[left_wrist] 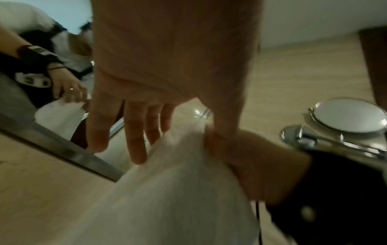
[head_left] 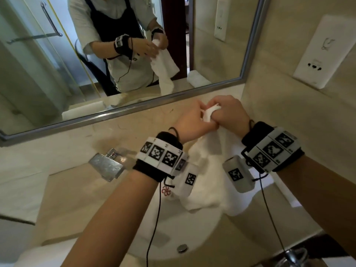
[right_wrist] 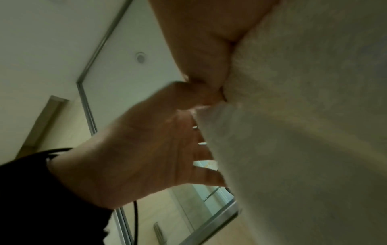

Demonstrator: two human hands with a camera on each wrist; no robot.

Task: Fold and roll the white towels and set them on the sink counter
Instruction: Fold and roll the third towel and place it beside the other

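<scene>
A white towel (head_left: 208,166) hangs bunched from both hands over the sink basin (head_left: 173,237), just in front of the mirror. My right hand (head_left: 229,112) grips its top end in a fist, and a white tuft sticks out above the knuckles. My left hand (head_left: 192,120) is right beside it. In the left wrist view its fingers (left_wrist: 134,132) are straight and spread behind the towel (left_wrist: 178,199), and its thumb lies along the cloth up to the right hand (left_wrist: 257,165). The right wrist view is mostly filled by the towel (right_wrist: 303,132), with the left hand (right_wrist: 150,152) at its edge.
A chrome faucet (head_left: 107,166) stands left of the basin, and the drain (head_left: 182,248) is at the front. The mirror frame (head_left: 134,110) runs along the back of the beige counter. A rolled towel (head_left: 198,79) shows in the reflection. A round stand mirror (left_wrist: 349,116) sits at the right.
</scene>
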